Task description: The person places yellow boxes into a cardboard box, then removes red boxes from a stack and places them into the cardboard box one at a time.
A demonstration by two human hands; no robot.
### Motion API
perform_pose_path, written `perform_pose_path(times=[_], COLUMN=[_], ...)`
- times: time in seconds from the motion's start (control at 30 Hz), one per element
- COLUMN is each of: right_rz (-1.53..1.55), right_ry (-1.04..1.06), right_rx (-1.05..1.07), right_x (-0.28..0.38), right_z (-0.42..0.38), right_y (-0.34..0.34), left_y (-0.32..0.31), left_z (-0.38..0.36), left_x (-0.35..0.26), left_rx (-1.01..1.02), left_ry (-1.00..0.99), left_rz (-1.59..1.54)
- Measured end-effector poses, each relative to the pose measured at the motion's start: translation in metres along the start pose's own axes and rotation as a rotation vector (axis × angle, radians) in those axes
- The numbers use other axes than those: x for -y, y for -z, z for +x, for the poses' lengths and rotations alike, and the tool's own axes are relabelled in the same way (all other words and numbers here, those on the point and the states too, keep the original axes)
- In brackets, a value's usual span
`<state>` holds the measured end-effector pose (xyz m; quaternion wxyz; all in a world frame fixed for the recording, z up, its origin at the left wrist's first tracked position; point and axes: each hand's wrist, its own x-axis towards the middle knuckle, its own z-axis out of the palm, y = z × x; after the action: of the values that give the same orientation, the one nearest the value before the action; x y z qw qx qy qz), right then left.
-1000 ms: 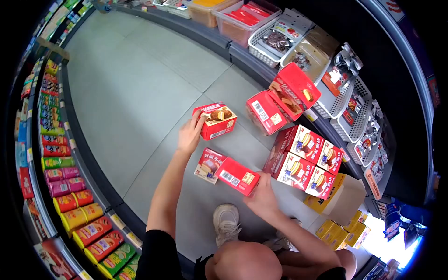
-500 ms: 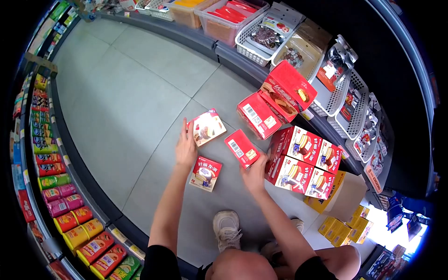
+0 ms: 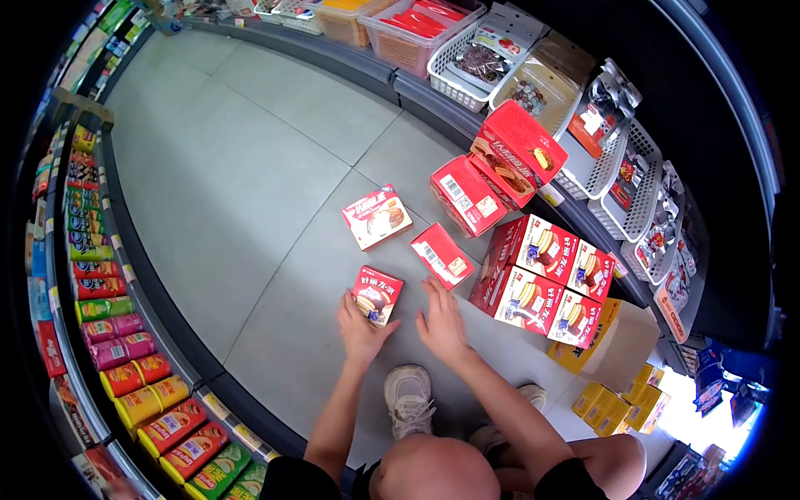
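Note:
On the grey floor, a small red-and-white box (image 3: 377,296) lies with my left hand (image 3: 364,330) around its lower edge, fingers on its left side and thumb at its lower right. My right hand (image 3: 442,324) has its fingers apart and holds nothing, just below a red box with a barcode (image 3: 442,256). Above these, a white-and-red box (image 3: 377,217) lies flat. To the right stand several stacked red-and-white boxes (image 3: 540,279). Behind them are more red boxes (image 3: 476,196) beside the shelf edge.
White baskets (image 3: 461,85) and tubs of packaged snacks line the shelf at the upper right. An open yellow carton (image 3: 621,342) and small yellow boxes (image 3: 612,408) sit at the lower right. A shelf of colourful canisters (image 3: 129,350) curves along the left. My shoe (image 3: 408,400) is below my hands.
My left hand has moved down from the upper box to the lower one. My right hand has let go of the barcoded box and moved down and left. The view has shifted slightly.

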<state>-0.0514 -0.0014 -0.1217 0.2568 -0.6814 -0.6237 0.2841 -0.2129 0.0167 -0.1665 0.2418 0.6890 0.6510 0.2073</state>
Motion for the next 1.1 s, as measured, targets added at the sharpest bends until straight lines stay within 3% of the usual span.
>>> perform_pose_path(times=[0.23,0.33,0.4,0.5,0.63,0.77,0.83,1.03,1.1], right_rz=[0.019,0.178,0.446,0.701,0.953,0.871,0.816,0.755,0.709], right_ry=[-0.002,-0.073,-0.268,-0.36,-0.27,-0.162,-0.262,-0.23,-0.193], right_rx=[0.088,0.191,0.251,0.329,0.313,0.233,0.252,0.223,0.218], right_x=[-0.001,-0.003,0.0,0.007,0.029,0.029,0.042,0.023,0.011], right_z=[-0.005,-0.005,-0.002,0.006,0.018,0.027,0.025,0.008,0.001], right_y=[-0.003,-0.008,-0.008,0.008,0.067,0.127,0.171,0.238,0.253], left_y=[-0.002,0.017,0.032,0.052,0.07,0.081,0.08,0.075,0.076], left_z=[-0.001,-0.01,-0.016,-0.02,-0.016,-0.006,-0.002,0.017,0.026], left_x=[-0.007,-0.016,-0.029,-0.058,-0.103,-0.145,-0.161,-0.191,-0.211], left_rx=[-0.014,-0.016,-0.052,-0.135,-0.185,-0.125,-0.069,0.119,0.414], left_ry=[0.094,0.106,0.072,-0.001,-0.063,-0.16,-0.298,-0.429,-0.257], left_rz=[-0.025,-0.098,-0.104,-0.115,-0.162,-0.279,-0.307,-0.57,-0.781])
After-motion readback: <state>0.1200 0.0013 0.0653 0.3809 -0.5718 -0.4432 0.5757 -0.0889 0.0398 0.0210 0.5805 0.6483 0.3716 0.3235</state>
